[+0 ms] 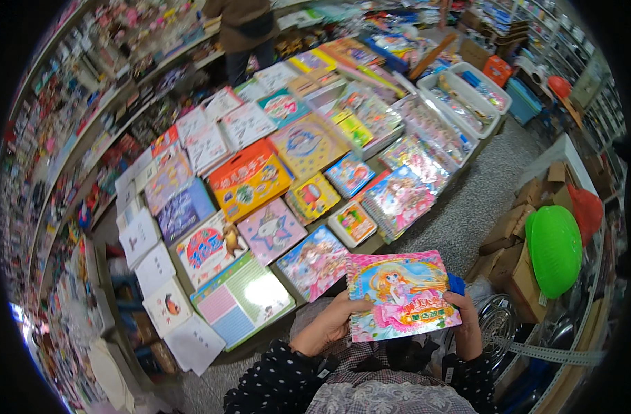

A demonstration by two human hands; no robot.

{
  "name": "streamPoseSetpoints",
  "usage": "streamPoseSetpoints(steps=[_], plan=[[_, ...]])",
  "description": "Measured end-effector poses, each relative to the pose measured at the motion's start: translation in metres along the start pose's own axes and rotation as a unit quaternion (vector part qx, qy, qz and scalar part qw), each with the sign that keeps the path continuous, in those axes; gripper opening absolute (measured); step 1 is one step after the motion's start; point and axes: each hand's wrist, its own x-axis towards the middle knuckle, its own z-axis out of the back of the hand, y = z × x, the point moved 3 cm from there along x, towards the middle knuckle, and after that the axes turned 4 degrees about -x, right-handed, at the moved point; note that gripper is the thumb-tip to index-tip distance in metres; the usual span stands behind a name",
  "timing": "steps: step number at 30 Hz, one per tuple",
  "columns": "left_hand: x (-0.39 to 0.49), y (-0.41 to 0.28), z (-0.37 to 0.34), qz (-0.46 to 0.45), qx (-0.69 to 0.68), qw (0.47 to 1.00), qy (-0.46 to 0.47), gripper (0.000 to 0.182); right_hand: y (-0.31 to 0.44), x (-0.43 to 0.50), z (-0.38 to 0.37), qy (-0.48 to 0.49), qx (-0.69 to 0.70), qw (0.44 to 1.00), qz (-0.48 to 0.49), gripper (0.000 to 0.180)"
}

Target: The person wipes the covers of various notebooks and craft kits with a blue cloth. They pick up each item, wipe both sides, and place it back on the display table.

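Note:
Before my body I hold a spiral-bound picture book (398, 277) with a glossy pink cover, a cartoon princess and printed writing. My left hand (341, 315) grips its spiral-bound edge, thumb on the cover. My right hand (465, 318) has the opposite edge, and a crumpled blue thing (455, 284), possibly a cloth, shows between that hand and the book. Just beyond, on the table's near edge, lie a similar princess-covered book (315, 261) and a small thick pad (353, 222) with an orange cover. Further right is a stack of spiral-bound books (398, 196).
Books and notebooks cover the table, among them an orange handicraft pack (250, 181). White plastic baskets (463, 98) stand at its far right end. A person (248, 31) is at the far side. Cardboard boxes (517, 274) and a green plastic item (553, 251) are on my right.

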Motion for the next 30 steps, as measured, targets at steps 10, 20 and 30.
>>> streamPoseSetpoints(steps=[10, 20, 30], plan=[[-0.011, 0.016, 0.105, 0.005, -0.082, 0.996, -0.016, 0.044, -0.053, 0.030, -0.044, -0.144, -0.103, 0.984, -0.033, 0.036], [-0.002, 0.023, 0.233, -0.175, -0.006, 0.961, -0.216, 0.038, -0.083, 0.016, 0.020, -0.234, -0.126, 0.964, 0.015, 0.033], [0.069, 0.020, 0.287, -0.173, -0.070, 0.964, -0.189, 0.037, -0.176, -0.062, 0.158, -0.399, -0.267, 0.876, -0.049, 0.031]])
